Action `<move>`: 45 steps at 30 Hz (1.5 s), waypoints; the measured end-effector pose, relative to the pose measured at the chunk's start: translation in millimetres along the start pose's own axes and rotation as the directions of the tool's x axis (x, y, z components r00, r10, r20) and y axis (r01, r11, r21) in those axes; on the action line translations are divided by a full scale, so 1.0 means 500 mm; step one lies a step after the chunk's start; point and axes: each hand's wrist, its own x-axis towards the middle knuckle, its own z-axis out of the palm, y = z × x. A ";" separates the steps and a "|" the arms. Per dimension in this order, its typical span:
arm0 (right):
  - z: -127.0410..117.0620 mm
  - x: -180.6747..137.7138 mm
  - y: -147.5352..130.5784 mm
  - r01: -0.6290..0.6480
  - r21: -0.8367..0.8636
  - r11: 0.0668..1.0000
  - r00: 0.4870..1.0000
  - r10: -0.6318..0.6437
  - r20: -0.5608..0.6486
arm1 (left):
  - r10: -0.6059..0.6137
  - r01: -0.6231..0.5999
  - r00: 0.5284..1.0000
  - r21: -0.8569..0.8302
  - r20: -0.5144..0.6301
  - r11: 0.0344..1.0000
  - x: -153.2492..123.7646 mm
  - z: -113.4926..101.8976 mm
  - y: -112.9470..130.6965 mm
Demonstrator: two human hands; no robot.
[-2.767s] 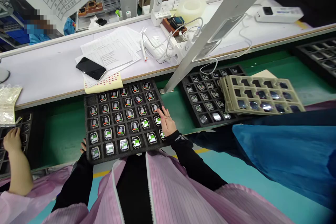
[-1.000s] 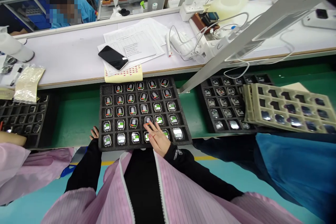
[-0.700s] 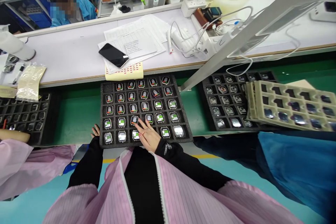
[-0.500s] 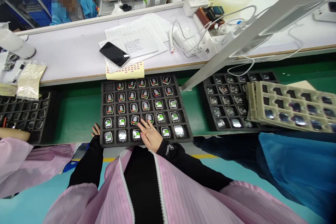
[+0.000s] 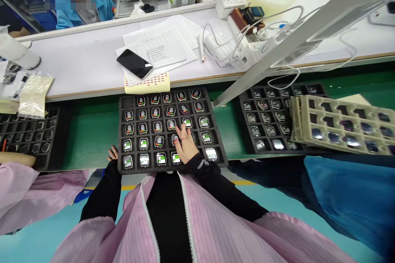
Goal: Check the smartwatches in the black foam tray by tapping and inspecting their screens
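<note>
In front of me a black foam tray [image 5: 121, 152] rests on the green surface, its pockets filled with several square smartwatch faces, many lit with green or coloured screens. My right hand [image 5: 187, 146] lies over the tray's right middle part, fingers stretched out. Its fingertips reach the lower edge of a green-lit watch [image 5: 187, 122] and partly cover the watches below. At the tray's left edge my left hand [image 5: 113, 153] rests with its fingers apart, touching or close to the side. No object shows in either hand.
On the white shelf lie a black phone [image 5: 135, 63], papers [image 5: 182, 28] and a power strip [image 5: 216, 47]. A slanted metal post [image 5: 247, 84] stands right of my tray. Beyond it are another black tray [image 5: 262, 127] and stacked beige trays [image 5: 336, 123]. People stand on both sides.
My right hand has moved right and slightly away from me across the tray, uncovering watches in the front rows. My left hand has stayed at the tray's left edge.
</note>
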 end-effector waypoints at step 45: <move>0.153 0.113 -0.176 0.366 -0.039 0.930 0.827 -0.305 0.471 | -0.115 0.113 0.993 -0.104 -0.012 0.988 -0.025 -0.002 0.025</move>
